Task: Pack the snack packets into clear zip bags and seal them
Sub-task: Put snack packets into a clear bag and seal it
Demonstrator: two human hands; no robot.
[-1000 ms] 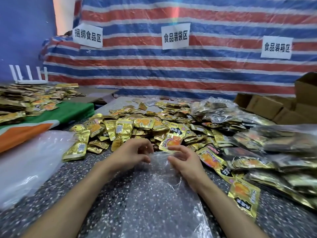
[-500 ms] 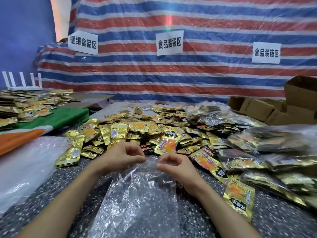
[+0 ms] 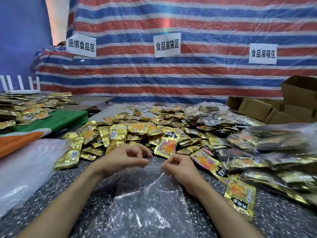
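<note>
Head view, looking down over both forearms. A clear zip bag (image 3: 149, 203) lies flat on the speckled counter (image 3: 283, 220). Its long axis runs straight from the person's body out toward the heap, with the mouth at the far end. Left hand (image 3: 127, 157) and right hand (image 3: 178, 167) sit close together at that mouth. Each grip is a thumb-and-forefinger pinch on the film at the opening, and the other fingers are curled and hold nothing. The bag looks empty, and I cannot tell whether the zip has parted. The snack packets (image 3: 137, 131) are heaped straight ahead, just beyond the mouth and in line with the bag's length, so loading would be a short reach forward. The nearest gold packet (image 3: 165, 146) sits just past the gap between the two hands, slightly closer to the right fingertips. Another packet (image 3: 205, 160) lies just beside the right hand. My judgement is that the right hand is better placed to fetch while the left holds the mouth open. Filled bags (image 3: 274, 143) are stacked to the right, and cardboard boxes (image 3: 253, 107) stand behind them. A stack of spare clear bags (image 3: 22, 169) lies to the left.
</note>
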